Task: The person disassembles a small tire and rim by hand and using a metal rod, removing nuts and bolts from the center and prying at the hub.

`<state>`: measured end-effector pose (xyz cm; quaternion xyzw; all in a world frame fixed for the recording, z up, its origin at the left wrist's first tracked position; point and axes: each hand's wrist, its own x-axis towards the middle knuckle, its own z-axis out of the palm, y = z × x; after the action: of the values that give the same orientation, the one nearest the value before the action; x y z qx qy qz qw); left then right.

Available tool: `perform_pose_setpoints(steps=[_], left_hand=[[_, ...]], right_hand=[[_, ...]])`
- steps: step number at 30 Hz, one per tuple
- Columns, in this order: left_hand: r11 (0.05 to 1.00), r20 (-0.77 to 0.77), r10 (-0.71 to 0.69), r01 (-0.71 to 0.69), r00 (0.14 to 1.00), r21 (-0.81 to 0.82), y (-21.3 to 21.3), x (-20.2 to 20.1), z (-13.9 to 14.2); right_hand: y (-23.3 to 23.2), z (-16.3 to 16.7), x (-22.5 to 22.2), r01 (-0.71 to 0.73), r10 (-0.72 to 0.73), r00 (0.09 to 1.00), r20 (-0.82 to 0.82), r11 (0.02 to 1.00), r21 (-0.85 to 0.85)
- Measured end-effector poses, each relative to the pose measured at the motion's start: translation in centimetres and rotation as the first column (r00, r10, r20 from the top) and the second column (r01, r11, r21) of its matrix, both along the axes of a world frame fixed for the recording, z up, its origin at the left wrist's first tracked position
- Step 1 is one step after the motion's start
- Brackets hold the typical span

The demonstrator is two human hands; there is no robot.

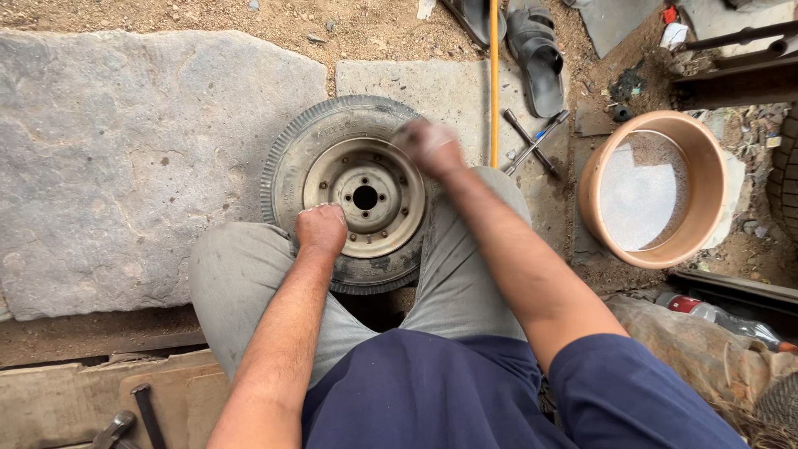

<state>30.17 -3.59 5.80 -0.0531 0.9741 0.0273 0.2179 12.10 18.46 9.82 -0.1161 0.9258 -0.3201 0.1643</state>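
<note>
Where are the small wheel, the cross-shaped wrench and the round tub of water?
small wheel [366, 197]: head view, on the metal rim near the hub hole.
cross-shaped wrench [534, 141]: head view, where its two bars cross.
round tub [702, 150]: head view, on the orange wall at its right rim.

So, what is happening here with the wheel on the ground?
A person sits over a small wheel that lies flat on a stone slab between their knees. The left hand is a closed fist pressed on the near edge of the metal rim. The right hand is at the far edge of the tyre, blurred, so its grip cannot be judged. A cross wrench and a copper-coloured basin lie to the right.
</note>
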Motion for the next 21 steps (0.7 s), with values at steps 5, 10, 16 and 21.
perform_pose_setpoints(steps=[5,10,16,21], left_hand=[[0.998,-0.065,0.044,-0.041,0.997,0.048,0.5,-0.5,1.2],[0.991,-0.027,0.131,-0.130,0.991,0.024,1.6,-2.5,1.7],[0.995,-0.023,0.099,-0.099,0.995,-0.010,2.8,-4.7,0.7],[0.998,0.002,0.062,-0.062,0.998,-0.032,3.8,-5.8,0.3]], right_hand=[[12.4,-1.3,-5.9,0.483,-0.456,0.874,0.166,0.785,-0.388],[23.3,-7.4,-5.1,0.842,-0.677,0.523,0.518,0.502,-0.195],[25.6,-11.7,-4.4,0.844,-0.704,0.470,0.532,0.536,-0.036],[24.6,-13.1,-6.1,0.850,-0.752,0.390,0.532,0.516,0.106]])
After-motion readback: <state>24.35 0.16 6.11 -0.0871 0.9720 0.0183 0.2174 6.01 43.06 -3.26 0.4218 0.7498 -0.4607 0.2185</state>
